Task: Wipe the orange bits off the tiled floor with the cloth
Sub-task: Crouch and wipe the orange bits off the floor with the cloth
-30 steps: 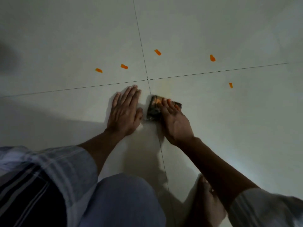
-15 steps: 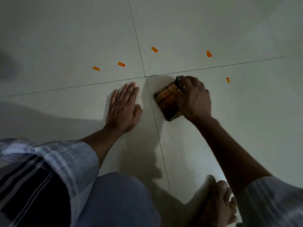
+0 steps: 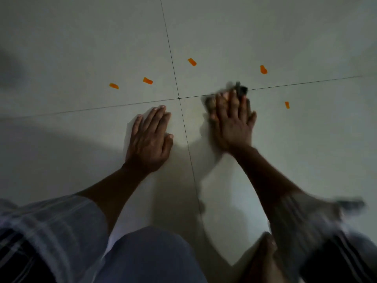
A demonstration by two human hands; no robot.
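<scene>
Right hand [image 3: 232,121] presses the cloth [image 3: 212,102] flat under straight fingers; the grip is blurred. Left hand [image 3: 150,137] lies flat on the floor [image 3: 81,48]. Orange bits [image 3: 192,62] lie beyond.

The person wears a pale, loose shirt with faint check lines and dark stripes; its left sleeve [image 3: 61,219] ends above the bare forearm, and the right sleeve [image 3: 318,219] shows blurred. Blue-grey trousers cover the near knee [image 3: 151,256]. 1 bare foot [image 3: 265,258] shows near right.
</scene>
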